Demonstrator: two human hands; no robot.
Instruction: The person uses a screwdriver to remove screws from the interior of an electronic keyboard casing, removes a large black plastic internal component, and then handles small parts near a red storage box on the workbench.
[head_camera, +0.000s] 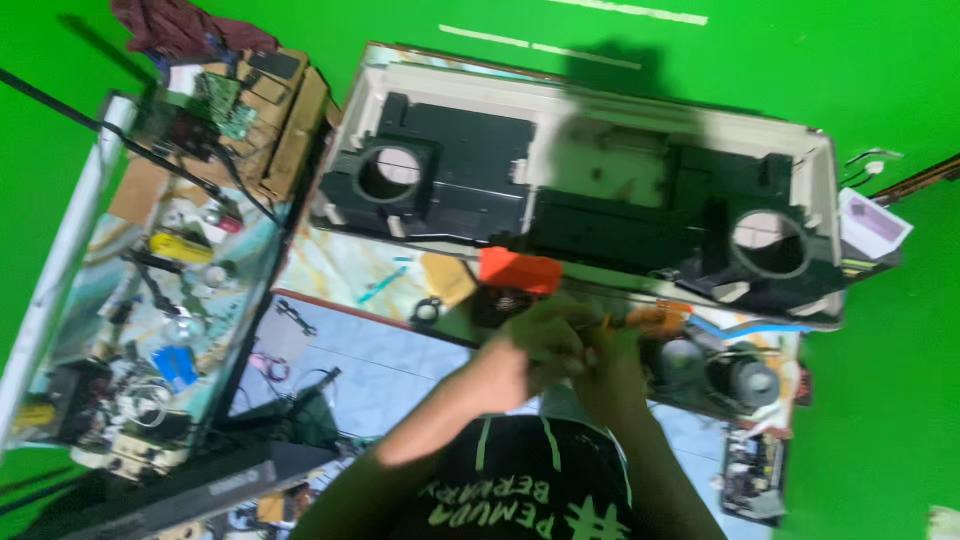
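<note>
My left hand (540, 345) and my right hand (615, 360) meet close above my chest, fingers curled together around an orange-handled tool (655, 320) that sticks out to the right. Blur hides the exact grip. Just beyond the hands lies a red-orange block (520, 270). Behind it is a large cream casing (600, 100), opened up, with a black inner frame (470, 180) and two round openings (390, 172) (770, 242). Two round dark metal parts (750, 382) sit right of my hands.
A cluttered glass-topped table (90, 200) stands at the left with small tools, a yellow item (180, 247), a green circuit board (225, 105) and a cardboard box (295, 125). A blue flat cable (750, 328), a white box (875, 225) and another board (755, 470) lie at the right. The floor is green.
</note>
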